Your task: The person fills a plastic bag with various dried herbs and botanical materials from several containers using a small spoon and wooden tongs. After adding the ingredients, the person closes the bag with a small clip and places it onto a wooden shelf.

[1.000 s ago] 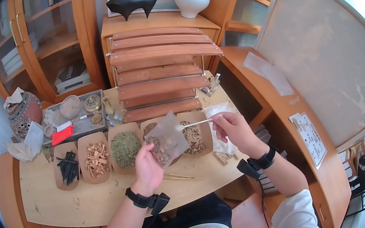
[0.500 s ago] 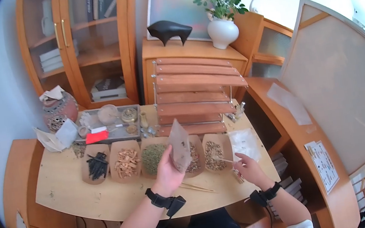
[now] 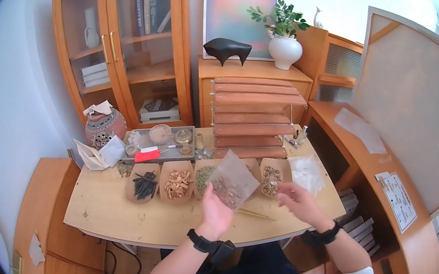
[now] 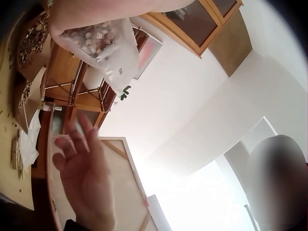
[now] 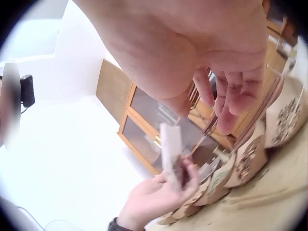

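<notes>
My left hand (image 3: 216,215) holds a translucent sachet (image 3: 234,175) upright by its lower edge. Dried brownish bits fill the sachet's bottom, showing more closely in the left wrist view. To its right, my right hand (image 3: 299,204) hovers by the rightmost paper tray (image 3: 284,168), its fingers loosely bent with nothing between them; the right wrist view shows the same bare palm (image 5: 192,48). Chopped dried herb pieces (image 3: 271,178) lie in that tray. Leftward in the row are green herb (image 3: 203,179), pale chips (image 3: 178,184) and dark strips (image 3: 145,185). The sachet partly covers another tray.
Thin wooden sticks (image 3: 257,214) lie before the trays. Behind stand a grey tray of small vessels (image 3: 168,152), a wooden slatted rack (image 3: 252,112) and a patterned jar (image 3: 106,127). Clear plastic bags (image 3: 307,174) lie at the right, beside a side desk (image 3: 328,113).
My right hand has lowered a thin pale spoon to the rightmost tray and let it go. My left hand has kept the sachet, turning it. The head view has swung left and up.
</notes>
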`<state>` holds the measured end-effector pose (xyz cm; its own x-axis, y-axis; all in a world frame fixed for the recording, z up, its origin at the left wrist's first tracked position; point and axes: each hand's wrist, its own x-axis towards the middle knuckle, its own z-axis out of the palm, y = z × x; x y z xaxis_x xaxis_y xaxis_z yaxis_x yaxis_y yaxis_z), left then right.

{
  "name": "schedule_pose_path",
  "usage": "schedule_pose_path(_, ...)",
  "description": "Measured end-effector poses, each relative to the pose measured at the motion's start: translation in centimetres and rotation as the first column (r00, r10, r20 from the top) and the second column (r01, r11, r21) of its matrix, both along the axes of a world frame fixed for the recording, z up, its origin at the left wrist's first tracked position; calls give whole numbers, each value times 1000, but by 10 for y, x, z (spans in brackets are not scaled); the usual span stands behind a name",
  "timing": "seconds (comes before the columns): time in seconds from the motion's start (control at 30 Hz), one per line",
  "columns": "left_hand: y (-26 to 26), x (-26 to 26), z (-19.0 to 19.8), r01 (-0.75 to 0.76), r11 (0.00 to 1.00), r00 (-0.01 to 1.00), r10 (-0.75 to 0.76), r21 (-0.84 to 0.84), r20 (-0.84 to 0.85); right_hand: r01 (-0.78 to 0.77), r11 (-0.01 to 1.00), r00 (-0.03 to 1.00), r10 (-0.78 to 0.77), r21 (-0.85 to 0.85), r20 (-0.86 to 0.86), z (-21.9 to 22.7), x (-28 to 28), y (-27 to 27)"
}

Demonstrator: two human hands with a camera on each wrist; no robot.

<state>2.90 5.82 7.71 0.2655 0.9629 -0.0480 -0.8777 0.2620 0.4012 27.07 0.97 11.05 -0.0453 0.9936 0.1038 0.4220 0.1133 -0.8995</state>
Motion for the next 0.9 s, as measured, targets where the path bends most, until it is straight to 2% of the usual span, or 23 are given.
schedule_pose_path(0.13,-34,9,-9,-6,1000,1000,7,12,-26,-170,984,966,156,-53,-204,1,-53,-8)
schedule_pose_path(0.23,-46,2,-17,-60,996,995,64,59,-73,-85,995,947,96,49,-306,-17,-65,-6)
schedule_pose_path(0.27,-48,-2,-20,-83,994,992,90,77,-93,-52,996,958,69,70,-278,-18,-64,-7)
schedule_pose_path(0.37,-50,-17,-31,-245,965,914,261,89,-312,42,987,976,-8,154,-219,-17,-60,-12)
schedule_pose_path(0.47,-63,-16,-30,-127,983,946,160,134,-281,45,993,988,-28,113,-149,-8,-66,-23)
schedule_pose_path(0.57,-68,-16,-26,-151,983,938,175,101,-298,67,981,958,-11,185,-288,-23,-61,-16)
schedule_pose_path(0.67,-70,-23,-43,-228,937,840,327,265,-434,28,982,958,28,188,-285,-25,-62,-22)
schedule_pose_path(0.77,-69,-38,-47,-283,949,859,315,139,-404,95,974,940,-19,207,-340,-33,-58,-18)
schedule_pose_path(0.9,-76,-50,-42,-222,921,739,374,321,-560,13,980,979,27,197,-201,-47,-55,-13)
